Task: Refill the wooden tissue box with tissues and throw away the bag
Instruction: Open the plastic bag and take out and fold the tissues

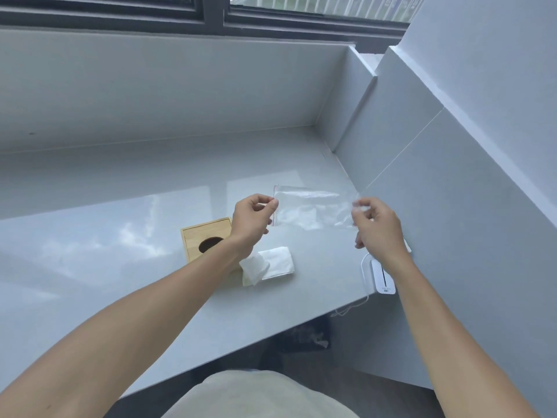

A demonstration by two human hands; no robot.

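Note:
A clear plastic bag [313, 208] hangs stretched above the grey counter [120, 236]. My left hand [251, 220] pinches its left edge and my right hand [378, 227] pinches its right edge. The bag looks empty. Below my left wrist stands the wooden tissue box [200, 236], with a dark oval hole in its top; my forearm hides its right part. A stack of white tissues [269, 265] lies on the counter just right of the box, its left end curled up.
A small white device [382, 277] with a thin white cord sits at the counter's right front corner, under my right wrist. A grey wall rises on the right and a ledge with a window at the back. Something dark lies on the floor below the counter edge.

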